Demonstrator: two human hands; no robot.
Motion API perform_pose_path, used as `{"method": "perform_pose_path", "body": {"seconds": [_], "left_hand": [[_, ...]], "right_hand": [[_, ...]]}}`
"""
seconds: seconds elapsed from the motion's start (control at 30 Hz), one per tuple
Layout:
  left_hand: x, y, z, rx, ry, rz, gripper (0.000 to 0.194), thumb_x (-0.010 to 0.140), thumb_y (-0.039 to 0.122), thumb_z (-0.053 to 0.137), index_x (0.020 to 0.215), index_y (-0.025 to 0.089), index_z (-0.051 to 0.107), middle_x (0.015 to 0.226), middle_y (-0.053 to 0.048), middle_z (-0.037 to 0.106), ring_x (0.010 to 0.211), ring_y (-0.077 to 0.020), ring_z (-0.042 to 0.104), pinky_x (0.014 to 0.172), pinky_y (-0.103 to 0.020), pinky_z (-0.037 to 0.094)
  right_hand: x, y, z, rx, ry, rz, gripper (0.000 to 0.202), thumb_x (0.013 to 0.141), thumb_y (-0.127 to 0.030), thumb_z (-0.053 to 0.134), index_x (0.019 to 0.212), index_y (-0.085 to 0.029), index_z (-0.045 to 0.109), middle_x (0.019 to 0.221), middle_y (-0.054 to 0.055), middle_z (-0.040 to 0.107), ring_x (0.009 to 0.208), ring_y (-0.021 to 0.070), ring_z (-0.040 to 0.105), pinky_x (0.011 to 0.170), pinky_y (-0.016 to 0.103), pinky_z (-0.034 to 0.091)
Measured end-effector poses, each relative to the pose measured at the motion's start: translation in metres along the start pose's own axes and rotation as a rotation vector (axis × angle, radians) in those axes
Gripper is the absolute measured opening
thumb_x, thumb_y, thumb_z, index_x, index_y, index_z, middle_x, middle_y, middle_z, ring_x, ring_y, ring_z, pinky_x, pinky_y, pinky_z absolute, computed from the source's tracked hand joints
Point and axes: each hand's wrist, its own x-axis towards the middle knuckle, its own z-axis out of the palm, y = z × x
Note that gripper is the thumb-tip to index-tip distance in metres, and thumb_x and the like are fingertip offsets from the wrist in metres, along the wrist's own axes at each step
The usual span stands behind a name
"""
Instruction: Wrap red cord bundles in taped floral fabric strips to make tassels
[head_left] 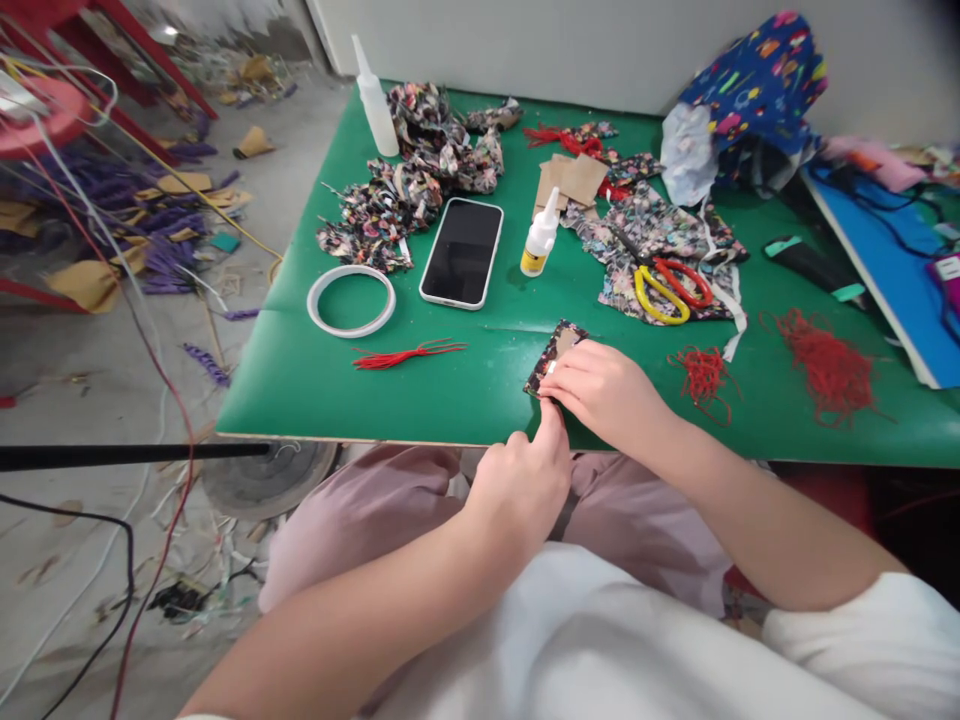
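A small piece of dark floral fabric (538, 376) lies tilted on the green table near its front edge, with a piece of brown card (564, 340) on top. My right hand (611, 392) presses down on it from the right, its fingers bunched together over a small white bit. At the near corner, my left hand (525, 478) pinches the fabric's edge, the other fingers curled in. The hands meet there, and part of the piece is hidden under them. Left of them lies a bundle of red cords (397, 355); a small yellow-labelled glue bottle (538, 240) stands beyond.
A phone (463, 252) and a white tape roll (351, 328) lie to the left, by gathered floral fabric (390, 205) and a tall bottle (375, 110). Scissors (661, 306) rest on floral cloth. Red thread heaps (825, 365) and a blue board (877, 270) are at right.
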Motion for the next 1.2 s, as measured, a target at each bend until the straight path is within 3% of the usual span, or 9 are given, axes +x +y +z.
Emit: {"method": "perform_pose_path", "body": {"seconds": [0.27,0.8,1.2], "left_hand": [[0.0010,-0.0002,-0.0026,0.007,-0.068,0.010,0.044,0.086,0.024,0.039,0.124,0.005,0.049,0.132,-0.017,0.046,0.052,-0.0115,0.058,0.039,-0.024,0.046],[-0.0008,0.0011,-0.0007,0.004,-0.035,0.018,0.040,0.085,0.023,0.041,0.122,0.011,0.053,0.133,-0.014,0.046,0.051,-0.0123,0.058,0.038,-0.025,0.046],[0.0010,0.0005,-0.0040,-0.007,-0.100,0.023,0.039,0.088,0.025,0.037,0.120,0.011,0.055,0.136,-0.014,0.042,0.051,-0.0121,0.059,0.038,-0.025,0.046]], "right_hand": [[0.0014,-0.0008,-0.0013,-0.014,0.008,-0.022,0.018,0.082,-0.019,0.055,0.074,-0.015,0.069,0.077,0.006,0.066,0.078,0.0170,0.054,0.073,0.029,0.043],[-0.0006,0.0006,0.0028,0.020,0.024,-0.003,0.019,0.083,-0.018,0.053,0.074,-0.014,0.068,0.077,0.006,0.066,0.078,0.0174,0.054,0.073,0.030,0.044],[-0.0008,0.0033,0.0065,0.067,0.044,-0.001,0.019,0.084,-0.020,0.052,0.073,-0.014,0.066,0.078,0.007,0.065,0.078,0.0174,0.054,0.075,0.031,0.045]]}}
